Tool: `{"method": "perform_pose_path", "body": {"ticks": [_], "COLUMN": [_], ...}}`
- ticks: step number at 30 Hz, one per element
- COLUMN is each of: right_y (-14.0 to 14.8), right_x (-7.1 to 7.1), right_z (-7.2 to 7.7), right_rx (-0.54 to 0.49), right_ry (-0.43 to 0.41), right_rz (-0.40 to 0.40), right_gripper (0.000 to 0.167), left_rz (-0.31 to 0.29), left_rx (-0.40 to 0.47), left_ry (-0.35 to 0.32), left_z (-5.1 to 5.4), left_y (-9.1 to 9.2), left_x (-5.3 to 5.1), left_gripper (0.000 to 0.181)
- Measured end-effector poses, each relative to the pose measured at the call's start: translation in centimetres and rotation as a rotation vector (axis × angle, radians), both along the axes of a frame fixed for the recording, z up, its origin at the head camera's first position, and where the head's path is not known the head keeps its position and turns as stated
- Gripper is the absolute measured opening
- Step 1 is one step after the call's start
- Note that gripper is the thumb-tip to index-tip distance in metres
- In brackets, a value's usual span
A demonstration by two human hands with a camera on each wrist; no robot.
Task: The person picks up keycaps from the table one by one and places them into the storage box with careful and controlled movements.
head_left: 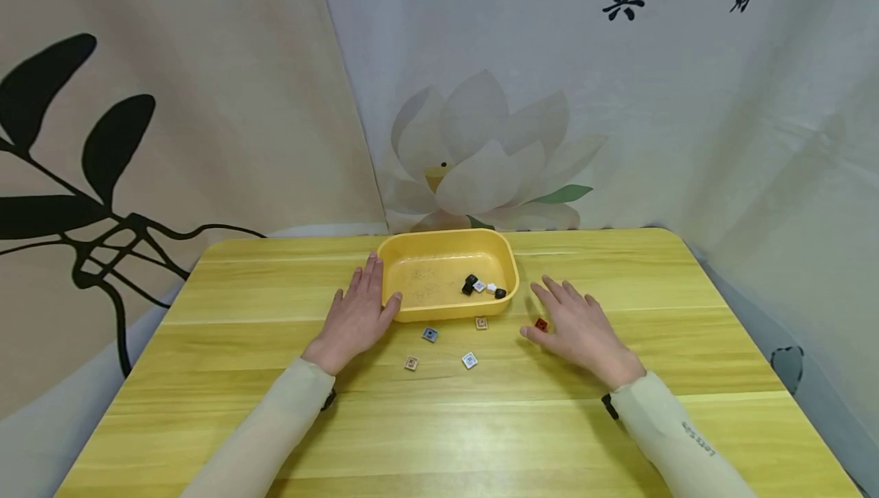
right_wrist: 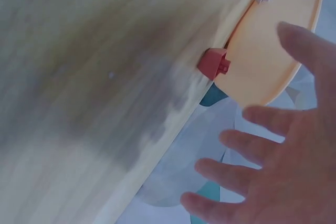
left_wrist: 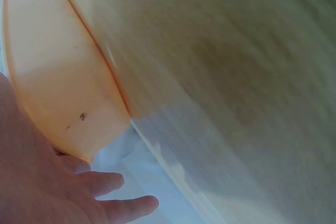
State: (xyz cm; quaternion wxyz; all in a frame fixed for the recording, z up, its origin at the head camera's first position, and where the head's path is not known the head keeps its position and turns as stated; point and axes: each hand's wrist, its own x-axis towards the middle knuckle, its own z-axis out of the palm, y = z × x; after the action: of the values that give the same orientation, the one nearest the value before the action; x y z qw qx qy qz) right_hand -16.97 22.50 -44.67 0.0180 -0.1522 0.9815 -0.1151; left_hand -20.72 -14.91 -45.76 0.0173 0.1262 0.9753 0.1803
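A yellow plastic tray (head_left: 426,273) stands at the table's far middle with several black and white keycaps (head_left: 479,286) in its right part. My left hand (head_left: 355,320) lies along the tray's left side, fingers stretched and thumb by the front left corner. To the right of the tray, my right hand (head_left: 582,332) spreads its fingers, holding nothing. Between its thumb and index finger, a red keycap (head_left: 542,324) shows on the table; the right wrist view has this red keycap (right_wrist: 212,64) near the tray corner, apart from the fingers.
In front of the tray lie a grey-blue keycap (head_left: 429,335), a white keycap (head_left: 470,361) and two beige keycaps, one close to the tray (head_left: 481,323) and one nearer me (head_left: 411,363). A printed curtain (head_left: 515,101) hangs behind the wooden table (head_left: 439,437).
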Motion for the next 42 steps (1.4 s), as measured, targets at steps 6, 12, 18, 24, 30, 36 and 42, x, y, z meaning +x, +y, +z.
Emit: {"method": "perform_pose_path", "body": {"ticks": [6,12,18,24,30,36,42], "right_y": [-0.2,-0.4,-0.3,-0.4,-0.4,-0.2,0.0], "right_x": [0.4,0.6,0.8,0.9,1.0,1.0,0.8], "right_z": [-0.3,-0.5,-0.7,-0.9,-0.9,-1.0,-1.2], "right_rx": [0.033,0.077,0.083,0.038,-0.003,-0.021,-0.049], "right_ry": [0.043,0.117,0.175,0.175,0.192,0.199,0.224], "right_rz": [0.05,0.093,0.13,0.133,0.149,0.148,0.139], "right_gripper": [0.07,0.054,0.039,0.021,0.008,0.007,0.007], "left_rz": [0.002,0.002,0.002,0.005,0.004,-0.002,-0.001], "left_rx": [-0.001,-0.003,-0.004,0.004,-0.002,-0.01,-0.005], "left_ry": [0.0,0.0,0.002,0.005,0.009,0.009,0.013], "left_z": [0.0,0.0,0.0,-0.1,-0.1,-0.1,-0.2], "left_y": [0.0,0.0,0.0,0.0,0.0,0.0,-0.1], "left_x": [0.0,0.0,0.0,0.0,0.1,0.1,0.1], "left_gripper": [0.081,0.081,0.082,0.081,0.081,0.082,0.081]}}
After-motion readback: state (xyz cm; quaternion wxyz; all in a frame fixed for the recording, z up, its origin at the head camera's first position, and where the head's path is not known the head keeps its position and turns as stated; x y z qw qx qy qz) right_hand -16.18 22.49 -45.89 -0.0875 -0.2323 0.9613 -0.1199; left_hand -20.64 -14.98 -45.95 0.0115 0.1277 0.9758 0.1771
